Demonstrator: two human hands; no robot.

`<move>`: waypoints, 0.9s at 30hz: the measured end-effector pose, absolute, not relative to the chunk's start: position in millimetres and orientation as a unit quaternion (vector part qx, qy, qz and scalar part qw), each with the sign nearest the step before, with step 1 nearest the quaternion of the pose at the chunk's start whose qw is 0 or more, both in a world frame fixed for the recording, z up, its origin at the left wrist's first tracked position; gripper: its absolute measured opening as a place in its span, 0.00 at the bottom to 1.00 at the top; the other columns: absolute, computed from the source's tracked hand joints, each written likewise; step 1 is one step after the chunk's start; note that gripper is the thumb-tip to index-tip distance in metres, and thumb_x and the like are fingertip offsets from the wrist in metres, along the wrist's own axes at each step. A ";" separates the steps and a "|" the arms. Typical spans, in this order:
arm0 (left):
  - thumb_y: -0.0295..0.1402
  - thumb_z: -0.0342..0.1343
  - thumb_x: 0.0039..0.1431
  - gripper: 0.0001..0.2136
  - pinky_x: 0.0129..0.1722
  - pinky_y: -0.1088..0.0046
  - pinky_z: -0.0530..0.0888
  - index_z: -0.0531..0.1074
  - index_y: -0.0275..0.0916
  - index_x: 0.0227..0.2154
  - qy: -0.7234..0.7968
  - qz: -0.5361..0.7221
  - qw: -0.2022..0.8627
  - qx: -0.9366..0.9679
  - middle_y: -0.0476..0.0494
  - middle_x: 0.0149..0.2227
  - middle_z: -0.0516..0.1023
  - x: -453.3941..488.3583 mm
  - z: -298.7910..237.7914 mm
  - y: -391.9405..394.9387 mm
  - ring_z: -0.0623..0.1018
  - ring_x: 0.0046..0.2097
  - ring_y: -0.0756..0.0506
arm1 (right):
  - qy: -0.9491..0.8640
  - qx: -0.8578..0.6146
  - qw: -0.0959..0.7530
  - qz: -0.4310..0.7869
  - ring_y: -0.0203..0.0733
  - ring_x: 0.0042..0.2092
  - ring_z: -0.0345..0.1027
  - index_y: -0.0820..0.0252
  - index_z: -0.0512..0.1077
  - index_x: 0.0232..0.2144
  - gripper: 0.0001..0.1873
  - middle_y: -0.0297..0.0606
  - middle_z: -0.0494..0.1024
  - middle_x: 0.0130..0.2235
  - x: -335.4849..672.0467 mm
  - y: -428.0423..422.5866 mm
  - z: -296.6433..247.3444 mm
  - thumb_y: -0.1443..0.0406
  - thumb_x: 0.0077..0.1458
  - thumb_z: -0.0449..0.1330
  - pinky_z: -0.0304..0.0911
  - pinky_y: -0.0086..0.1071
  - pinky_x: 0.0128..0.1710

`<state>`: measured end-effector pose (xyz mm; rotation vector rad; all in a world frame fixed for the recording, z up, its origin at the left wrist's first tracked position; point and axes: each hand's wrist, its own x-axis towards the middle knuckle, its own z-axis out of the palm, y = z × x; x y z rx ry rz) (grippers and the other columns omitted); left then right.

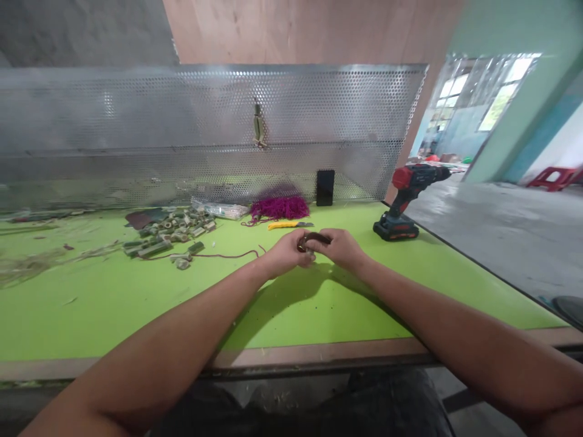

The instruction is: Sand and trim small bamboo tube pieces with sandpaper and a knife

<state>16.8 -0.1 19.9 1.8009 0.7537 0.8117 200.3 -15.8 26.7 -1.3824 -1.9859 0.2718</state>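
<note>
Both my hands meet over the green tabletop (319, 309), a little in front of a yellow utility knife (285, 224). Between them is a dark brown curved strip (319, 237), whose exact kind I cannot make out. My left hand (289, 250) is closed around its left end, and my right hand (344, 247) pinches it from the right. The fingers hide part of the strip. Left of my hands, a thin dark red cord (223, 255) runs toward short cut green stem pieces (180, 226), which look like bamboo.
A bundle of purple yarn (285, 207) lies behind the knife, beside a clear plastic packet (228, 210). A black phone (325, 187) leans on the perforated metal panel (364, 121), where a small stem figure (259, 126) hangs. A cordless drill (403, 197) stands at right. Dry fibres (27, 267) lie far left.
</note>
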 end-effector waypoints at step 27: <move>0.25 0.61 0.55 0.26 0.38 0.67 0.78 0.63 0.41 0.57 0.317 0.390 0.635 0.587 0.44 0.40 0.74 18.1 26.9 -2.1 0.79 0.32 0.51 | -0.705 -0.503 0.456 0.206 0.36 0.28 0.59 0.63 0.75 0.27 0.28 0.34 0.69 0.25 215.3 -10.2 24.3 0.42 0.50 0.60 0.51 0.30 0.26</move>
